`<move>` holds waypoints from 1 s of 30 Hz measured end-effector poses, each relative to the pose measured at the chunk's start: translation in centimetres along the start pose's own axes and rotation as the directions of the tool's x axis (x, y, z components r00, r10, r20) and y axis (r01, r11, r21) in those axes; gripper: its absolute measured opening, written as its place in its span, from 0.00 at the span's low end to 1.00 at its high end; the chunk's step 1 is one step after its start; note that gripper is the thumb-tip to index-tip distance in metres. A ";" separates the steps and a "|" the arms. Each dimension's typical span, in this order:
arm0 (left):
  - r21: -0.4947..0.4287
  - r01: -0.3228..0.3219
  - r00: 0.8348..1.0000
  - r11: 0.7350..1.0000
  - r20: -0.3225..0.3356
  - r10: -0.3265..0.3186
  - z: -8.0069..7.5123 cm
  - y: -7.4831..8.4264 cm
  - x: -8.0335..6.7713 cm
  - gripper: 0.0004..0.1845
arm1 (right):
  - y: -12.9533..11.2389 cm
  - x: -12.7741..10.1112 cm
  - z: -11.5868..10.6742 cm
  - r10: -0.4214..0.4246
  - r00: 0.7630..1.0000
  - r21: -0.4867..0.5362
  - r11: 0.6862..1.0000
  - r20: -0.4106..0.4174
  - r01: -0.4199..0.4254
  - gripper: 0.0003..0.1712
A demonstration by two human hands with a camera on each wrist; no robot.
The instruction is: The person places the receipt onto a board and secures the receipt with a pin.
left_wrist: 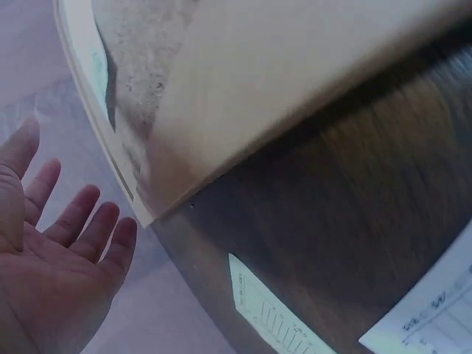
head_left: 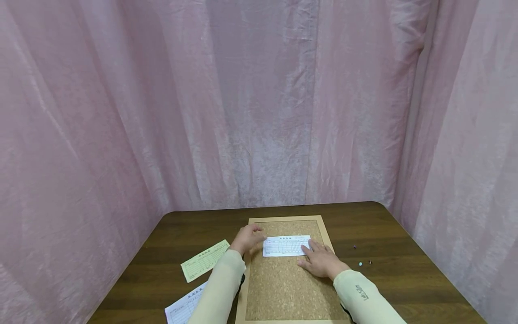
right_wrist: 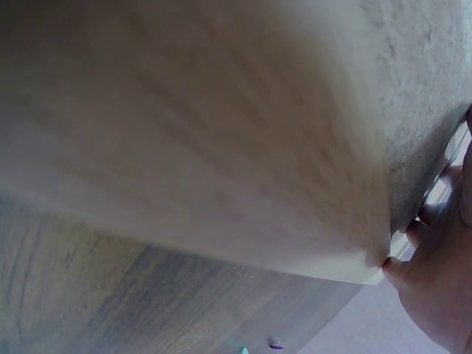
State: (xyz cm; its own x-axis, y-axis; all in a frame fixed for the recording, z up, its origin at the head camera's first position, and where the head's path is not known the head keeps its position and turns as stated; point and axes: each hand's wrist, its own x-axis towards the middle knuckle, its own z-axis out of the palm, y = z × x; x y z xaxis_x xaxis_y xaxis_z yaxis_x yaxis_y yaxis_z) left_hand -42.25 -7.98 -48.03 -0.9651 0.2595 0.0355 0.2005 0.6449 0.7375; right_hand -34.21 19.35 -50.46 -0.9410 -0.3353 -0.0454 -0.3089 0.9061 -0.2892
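Observation:
A white printed form lies crosswise on the upper half of a wood-framed cork board. My right hand rests over the form's right end, its fingers spread across the paper and the cork. In the right wrist view, the fingertips come down at the paper, one of them right at the board's frame. My left hand hovers by the form's left end, over the frame's left side. Seen from the left wrist, its fingers are apart and loosely extended, with nothing held between them.
Left of the board, a pale green form lies on the dark wooden table. Nearer, another white form is partly covered by the left sleeve. Several small pushpins sit to the right. Pink curtains hang behind.

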 end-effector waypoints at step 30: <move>0.275 -0.071 0.993 0.959 0.112 0.041 1.6 -1.1 -1.5 0.34 | -0.2 0.0 0.0 -0.004 1.000 -0.003 1.000 -0.010 0.004 0.37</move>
State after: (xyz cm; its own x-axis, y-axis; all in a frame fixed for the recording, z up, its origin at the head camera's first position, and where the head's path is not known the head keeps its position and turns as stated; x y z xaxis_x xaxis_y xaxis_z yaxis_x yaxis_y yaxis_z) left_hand -40.71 -7.91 -50.01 -0.9310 0.3649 -0.0103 0.3068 0.7976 0.5194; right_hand -34.19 19.19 -50.36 -0.9410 -0.3366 -0.0345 -0.3133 0.9053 -0.2867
